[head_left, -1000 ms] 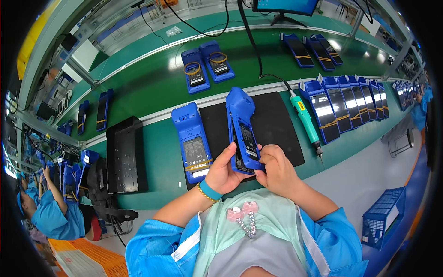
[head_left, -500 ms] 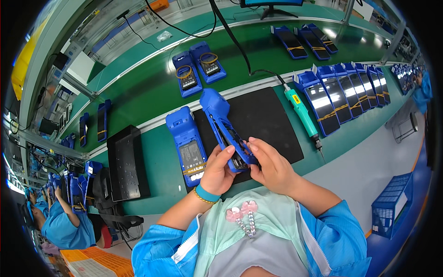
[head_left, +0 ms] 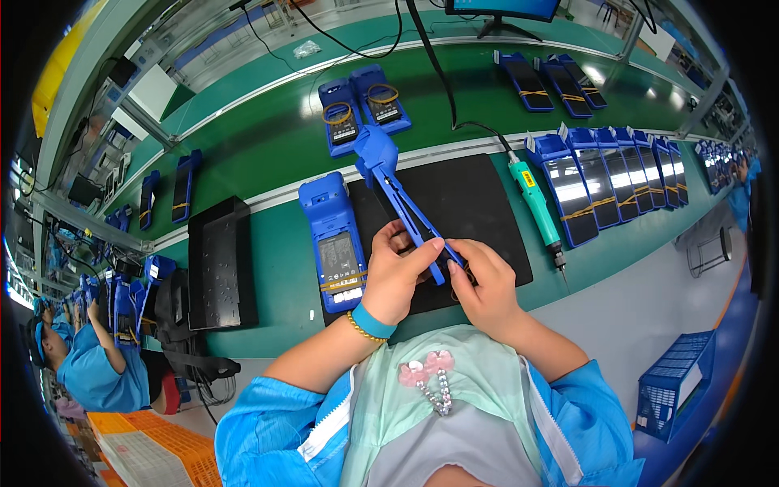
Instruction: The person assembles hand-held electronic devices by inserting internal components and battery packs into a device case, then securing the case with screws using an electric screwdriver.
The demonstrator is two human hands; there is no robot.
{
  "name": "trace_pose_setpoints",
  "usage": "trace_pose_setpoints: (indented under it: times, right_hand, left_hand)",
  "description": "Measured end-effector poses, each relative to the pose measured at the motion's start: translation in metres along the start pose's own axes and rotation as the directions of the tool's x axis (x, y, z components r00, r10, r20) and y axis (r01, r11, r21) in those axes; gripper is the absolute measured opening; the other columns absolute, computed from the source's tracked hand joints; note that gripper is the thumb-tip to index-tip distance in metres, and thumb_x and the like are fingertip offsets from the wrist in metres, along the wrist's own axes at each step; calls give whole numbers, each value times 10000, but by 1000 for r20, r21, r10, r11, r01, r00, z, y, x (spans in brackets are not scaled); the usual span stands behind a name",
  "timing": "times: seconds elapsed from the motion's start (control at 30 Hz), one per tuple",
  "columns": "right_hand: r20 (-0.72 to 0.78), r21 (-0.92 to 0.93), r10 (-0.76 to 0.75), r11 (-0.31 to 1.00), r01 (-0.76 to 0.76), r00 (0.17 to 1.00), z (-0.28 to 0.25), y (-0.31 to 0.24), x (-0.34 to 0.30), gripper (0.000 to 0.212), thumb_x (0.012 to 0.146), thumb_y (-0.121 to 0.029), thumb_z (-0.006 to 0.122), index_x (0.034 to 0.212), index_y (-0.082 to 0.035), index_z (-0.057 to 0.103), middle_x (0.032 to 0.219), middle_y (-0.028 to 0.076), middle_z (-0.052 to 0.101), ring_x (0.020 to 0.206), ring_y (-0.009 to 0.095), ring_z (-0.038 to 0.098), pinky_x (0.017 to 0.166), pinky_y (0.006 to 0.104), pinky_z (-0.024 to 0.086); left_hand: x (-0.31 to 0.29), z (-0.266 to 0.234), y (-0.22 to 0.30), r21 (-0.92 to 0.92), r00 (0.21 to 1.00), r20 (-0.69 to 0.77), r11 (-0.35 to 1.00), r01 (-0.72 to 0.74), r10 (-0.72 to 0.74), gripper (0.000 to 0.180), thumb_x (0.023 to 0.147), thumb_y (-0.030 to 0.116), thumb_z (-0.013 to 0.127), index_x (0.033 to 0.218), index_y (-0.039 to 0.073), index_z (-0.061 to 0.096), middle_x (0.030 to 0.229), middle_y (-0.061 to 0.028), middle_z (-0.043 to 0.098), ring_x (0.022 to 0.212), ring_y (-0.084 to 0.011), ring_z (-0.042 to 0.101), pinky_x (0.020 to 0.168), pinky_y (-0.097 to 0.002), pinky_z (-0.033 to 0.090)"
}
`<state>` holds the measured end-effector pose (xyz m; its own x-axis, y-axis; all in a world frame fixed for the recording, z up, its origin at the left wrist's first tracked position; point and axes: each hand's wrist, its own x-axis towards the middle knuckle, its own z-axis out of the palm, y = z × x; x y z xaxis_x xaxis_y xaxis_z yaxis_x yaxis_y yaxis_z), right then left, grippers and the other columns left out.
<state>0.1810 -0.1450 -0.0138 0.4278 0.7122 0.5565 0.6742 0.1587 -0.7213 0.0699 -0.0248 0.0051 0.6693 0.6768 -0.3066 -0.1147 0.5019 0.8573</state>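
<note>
Centrally, one blue handheld device [head_left: 394, 188], casing halves parted, held above a black mat [head_left: 487, 211], left fingers [head_left: 423, 256] closed around its lower body, right fingers [head_left: 480, 256] pinching its lower end, banded second unit [head_left: 334, 243] beside, on green tabletop [head_left: 280, 276].

Jacket [head_left: 268, 422]: bright blue, white zip edges [head_left: 327, 428]
Top [head_left: 487, 377]: pale mint, grey panel [head_left: 406, 445] below
Ornament [head_left: 414, 374]: pink, flower-like, silvery bead strands [head_left: 445, 394]
Wristband [head_left: 377, 322], left: plain teal
Bracelet [head_left: 361, 329], left: gold-coloured beads

The held device [head_left: 379, 154] is blue, the mat [head_left: 483, 203] black.
</note>
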Motion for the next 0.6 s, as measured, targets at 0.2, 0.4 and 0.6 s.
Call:
trace_pose_setpoints:
  times: [0.2, 0.4, 0.6]
  right_hand:
    - [-23, -14, 64, 998, -64, 998, -1, -7, -1, 275, 930, 13, 599, 1196, 69, 635, 964, 207, 695, 748, 315, 692, 676, 368, 553]
    - [242, 543, 404, 697, -468, 882, -1, -4, -6, 396, 950, -13, 609, 1334, 60, 545, 1160, 173, 686, 995, 233, 705, 855, 334, 555]
    - [200, 653, 360, 644, -398, 911, -2, 18, 13, 427, 950, -45, 600, 1354, 71, 523, 1222, 184, 669, 1090, 233, 685, 911, 324, 546]
  left_hand:
    - [0, 5, -2, 92, 998, -30, 995, -44, 47, 707, 886, 123, 743, 1398, -50, 287, 1103, -93, 602, 963, -157, 651, 775, -345, 593]
    - [9, 2, -7, 203, 986, -61, 969, -141, 156, 714, 863, 122, 762, 1385, -45, 306, 1120, -113, 602, 957, -169, 653, 775, -325, 580]
    - [20, -4, -15, 477, 951, -14, 838, -264, 308, 762, 820, 120, 799, 1370, -76, 309, 1151, -136, 596, 1023, -193, 642, 873, -325, 558]
